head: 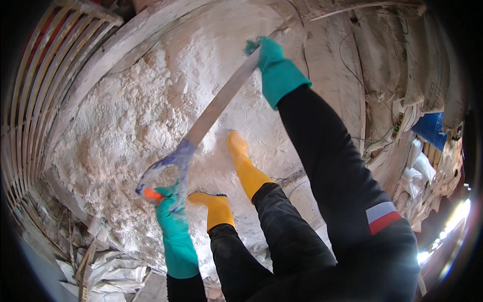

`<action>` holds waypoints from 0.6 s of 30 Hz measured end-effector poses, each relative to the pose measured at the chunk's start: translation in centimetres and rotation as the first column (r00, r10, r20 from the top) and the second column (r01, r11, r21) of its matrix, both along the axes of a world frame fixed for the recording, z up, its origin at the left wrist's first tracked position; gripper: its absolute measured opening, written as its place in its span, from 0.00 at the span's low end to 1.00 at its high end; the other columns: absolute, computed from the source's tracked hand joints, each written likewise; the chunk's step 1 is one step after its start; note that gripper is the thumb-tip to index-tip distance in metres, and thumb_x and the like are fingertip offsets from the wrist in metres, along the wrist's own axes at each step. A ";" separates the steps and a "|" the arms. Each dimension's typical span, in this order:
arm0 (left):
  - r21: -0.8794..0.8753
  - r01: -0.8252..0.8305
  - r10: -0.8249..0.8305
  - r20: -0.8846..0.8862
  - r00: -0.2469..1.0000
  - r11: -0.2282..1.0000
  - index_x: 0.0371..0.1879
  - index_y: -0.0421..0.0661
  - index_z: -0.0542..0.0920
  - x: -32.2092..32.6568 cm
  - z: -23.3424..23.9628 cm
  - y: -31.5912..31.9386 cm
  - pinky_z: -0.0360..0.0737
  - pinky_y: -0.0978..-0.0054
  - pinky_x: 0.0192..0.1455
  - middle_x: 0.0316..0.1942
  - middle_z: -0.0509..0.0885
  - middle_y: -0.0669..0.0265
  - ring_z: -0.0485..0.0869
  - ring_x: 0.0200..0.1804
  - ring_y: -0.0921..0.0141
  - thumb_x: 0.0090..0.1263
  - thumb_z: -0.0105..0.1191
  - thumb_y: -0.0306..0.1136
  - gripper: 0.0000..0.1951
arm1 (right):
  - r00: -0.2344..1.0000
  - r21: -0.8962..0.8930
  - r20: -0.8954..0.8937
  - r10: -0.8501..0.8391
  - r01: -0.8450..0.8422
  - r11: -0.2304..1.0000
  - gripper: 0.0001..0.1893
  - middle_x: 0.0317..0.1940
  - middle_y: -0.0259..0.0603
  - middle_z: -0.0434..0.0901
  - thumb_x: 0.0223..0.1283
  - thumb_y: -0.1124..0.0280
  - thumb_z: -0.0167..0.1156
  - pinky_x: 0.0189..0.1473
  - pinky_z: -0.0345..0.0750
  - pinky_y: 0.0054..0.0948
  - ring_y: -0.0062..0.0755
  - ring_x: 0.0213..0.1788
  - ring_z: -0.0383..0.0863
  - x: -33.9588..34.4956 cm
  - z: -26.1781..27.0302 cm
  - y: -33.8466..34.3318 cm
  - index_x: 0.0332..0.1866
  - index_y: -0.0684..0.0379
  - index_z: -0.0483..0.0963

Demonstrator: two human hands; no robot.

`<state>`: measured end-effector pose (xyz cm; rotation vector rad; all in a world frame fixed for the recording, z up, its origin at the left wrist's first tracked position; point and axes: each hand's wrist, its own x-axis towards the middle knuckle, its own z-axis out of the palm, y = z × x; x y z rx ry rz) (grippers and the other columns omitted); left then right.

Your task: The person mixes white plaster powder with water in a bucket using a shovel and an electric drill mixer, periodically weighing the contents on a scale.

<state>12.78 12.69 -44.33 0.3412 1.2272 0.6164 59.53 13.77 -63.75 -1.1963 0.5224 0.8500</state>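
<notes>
A long-handled tool, probably a shovel [222, 104], lies slantwise across the view; its far end is blurred near the top. My left hand [166, 196], in a green rubber glove, is closed round the orange grip of its blue and white D-shaped handle. Farther up, my right hand [266, 51], in a matching glove, holds the shaft near the far end. Below and left of the shaft spreads a heap of lumpy whitish powder [124, 109]. My yellow rubber boots [241, 158] stand on the powder-dusted floor.
A curved low wall [90, 68] borders the heap, with a barred metal frame [45, 75] beyond it at left. Filled sacks [392, 56] are stacked at upper right, near a blue object [432, 128]. Crumpled white sacks [113, 273] and wooden sticks [86, 264] lie at bottom left.
</notes>
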 end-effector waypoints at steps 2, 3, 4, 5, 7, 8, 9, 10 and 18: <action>0.010 0.039 -0.039 0.003 0.999 0.999 0.47 0.48 0.78 1.0 0.8 -1.5 0.67 0.53 0.71 0.44 0.82 0.65 0.79 0.58 0.60 0.60 0.54 0.23 0.15 | 0.998 -0.052 0.026 -0.061 0.062 0.997 0.11 0.43 0.56 0.79 0.68 0.72 0.48 0.44 0.85 0.46 0.44 0.36 0.82 1.6 -1.2 1.4 0.51 0.66 0.65; 0.016 0.056 -0.055 -0.007 0.998 0.998 0.47 0.49 0.78 1.0 1.7 -1.9 0.66 0.52 0.71 0.44 0.82 0.65 0.79 0.59 0.60 0.60 0.54 0.23 0.15 | 1.000 -0.040 0.015 0.002 -0.002 0.999 0.11 0.42 0.57 0.79 0.68 0.72 0.48 0.43 0.85 0.46 0.44 0.35 0.82 0.6 -1.3 2.0 0.51 0.66 0.65; -0.044 0.037 -0.039 -0.065 0.997 0.998 0.44 0.52 0.77 0.2 2.9 -2.4 0.64 0.51 0.72 0.45 0.82 0.68 0.77 0.62 0.62 0.60 0.54 0.24 0.14 | 0.998 -0.031 0.008 0.060 -0.060 0.998 0.11 0.42 0.57 0.80 0.68 0.72 0.48 0.42 0.85 0.46 0.45 0.33 0.82 -0.6 -1.1 2.6 0.51 0.66 0.65; -0.075 0.029 -0.036 -0.091 0.995 0.997 0.44 0.53 0.77 -1.1 3.7 -3.3 0.64 0.52 0.72 0.45 0.82 0.69 0.76 0.62 0.63 0.60 0.54 0.24 0.14 | 0.993 -0.019 0.002 0.117 -0.117 0.993 0.11 0.41 0.58 0.80 0.68 0.73 0.48 0.40 0.85 0.46 0.45 0.32 0.82 -1.9 -0.9 3.2 0.50 0.66 0.65; -0.126 0.019 -0.037 -0.146 0.989 0.992 0.43 0.54 0.77 -4.2 6.2 -5.0 0.64 0.53 0.71 0.44 0.81 0.71 0.76 0.62 0.65 0.60 0.53 0.24 0.13 | 0.986 -0.063 -0.019 0.164 -0.165 0.984 0.09 0.40 0.61 0.81 0.67 0.75 0.48 0.37 0.85 0.48 0.46 0.28 0.82 -6.2 1.2 3.9 0.47 0.68 0.68; -0.169 -0.019 -0.019 -0.221 0.975 0.985 0.42 0.55 0.77 -5.3 8.0 -5.7 0.67 0.55 0.69 0.41 0.80 0.73 0.77 0.58 0.68 0.58 0.54 0.24 0.14 | 0.978 -0.047 -0.035 0.208 -0.209 0.977 0.09 0.40 0.62 0.81 0.66 0.76 0.48 0.36 0.85 0.48 0.47 0.29 0.82 -8.5 2.3 3.8 0.46 0.69 0.69; -0.214 -0.049 -0.014 -0.285 0.958 0.976 0.40 0.56 0.76 -6.3 10.0 -6.4 0.69 0.57 0.67 0.39 0.79 0.74 0.78 0.54 0.71 0.57 0.54 0.24 0.14 | 0.975 0.005 -0.050 0.215 -0.215 0.977 0.09 0.39 0.64 0.80 0.66 0.76 0.49 0.34 0.85 0.49 0.49 0.28 0.82 -10.5 2.1 2.8 0.45 0.70 0.71; -0.239 -0.094 0.018 -0.301 0.953 0.967 0.41 0.54 0.76 -8.9 11.4 -7.6 0.70 0.56 0.66 0.39 0.80 0.71 0.79 0.51 0.69 0.55 0.54 0.23 0.14 | 0.978 0.027 -0.050 0.201 -0.199 0.980 0.09 0.37 0.65 0.80 0.66 0.76 0.51 0.32 0.85 0.49 0.50 0.27 0.82 -12.8 2.5 1.7 0.45 0.71 0.70; -0.082 -0.014 -0.006 -0.241 0.971 0.997 0.34 0.50 0.74 -19.2 11.4 -8.7 0.75 0.64 0.57 0.29 0.74 0.69 0.76 0.35 0.70 0.51 0.51 0.24 0.11 | 0.971 -0.075 -0.233 0.056 -0.075 0.994 0.12 0.35 0.58 0.79 0.66 0.72 0.52 0.25 0.82 0.45 0.46 0.26 0.81 -21.7 7.7 -2.1 0.51 0.65 0.66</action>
